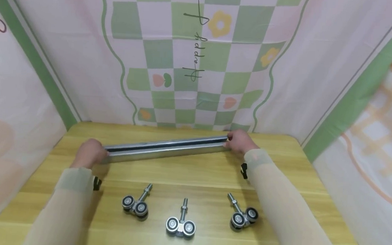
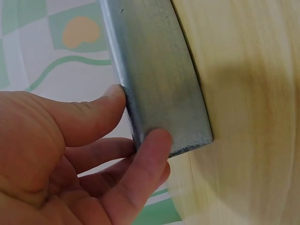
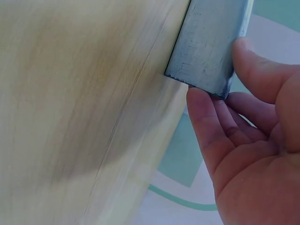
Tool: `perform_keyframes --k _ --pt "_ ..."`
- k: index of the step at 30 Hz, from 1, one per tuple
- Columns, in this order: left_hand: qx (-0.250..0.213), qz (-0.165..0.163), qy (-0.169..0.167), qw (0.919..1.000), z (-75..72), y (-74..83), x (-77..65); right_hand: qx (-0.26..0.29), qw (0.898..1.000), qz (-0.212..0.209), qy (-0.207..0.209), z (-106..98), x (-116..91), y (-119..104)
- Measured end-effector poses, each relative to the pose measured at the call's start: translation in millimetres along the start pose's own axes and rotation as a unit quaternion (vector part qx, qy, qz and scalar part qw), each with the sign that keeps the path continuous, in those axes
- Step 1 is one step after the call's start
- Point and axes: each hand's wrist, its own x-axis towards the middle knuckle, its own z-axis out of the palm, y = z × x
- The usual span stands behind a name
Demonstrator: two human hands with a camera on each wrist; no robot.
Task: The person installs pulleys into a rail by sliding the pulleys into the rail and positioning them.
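Rail (image 1: 168,152), a long, straight length of silver-grey metal with a dark lengthwise slot, spans the far part of a yellow wood-grain table (image 1: 179,174), its right end set farther back than its left; whether its whole underside touches the tabletop cannot be told. The left hand (image 1: 90,153) is partly closed on the left end: in the left wrist view the thumb (image 2: 105,110) presses the long edge, one fingertip lies on the flat side near the end, and the other fingers bend behind. The right hand (image 1: 241,141) grips the opposite end, partly closed likewise, its thumb (image 3: 258,68) against the edge and its bent fingers gathered at the end. Nearer the viewer, well apart from both hands, lie three silver metal roller trolleys with dark-ringed wheels and threaded bolts: a left trolley (image 1: 140,206), a middle trolley (image 1: 181,227) and a right trolley (image 1: 243,217).
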Motion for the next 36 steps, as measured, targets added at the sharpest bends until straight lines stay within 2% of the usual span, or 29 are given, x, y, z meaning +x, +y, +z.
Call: perform_keyframes --k 9,13,19,26,36 --pt "0.011 0.005 0.0 0.9999 -0.4 3.6 17.1 -0.013 1.0 0.013 -0.002 -3.6 -2.9 1.8" --pt "0.016 0.026 0.0 0.9995 0.7 8.1 22.6 -0.011 1.0 0.023 -0.011 -6.3 -4.6 5.6" --pt "0.026 0.06 -0.011 0.9978 1.1 20.7 28.9 -0.017 0.999 0.045 -0.019 -13.3 -7.9 12.3" --pt "0.037 0.073 -0.011 0.9966 4.1 30.0 36.3 -0.042 0.997 0.052 -0.027 -21.7 -12.4 17.6" --pt "0.039 0.085 -0.009 0.9956 7.2 34.4 40.6 -0.045 0.997 0.057 -0.035 -26.2 -19.6 22.5"
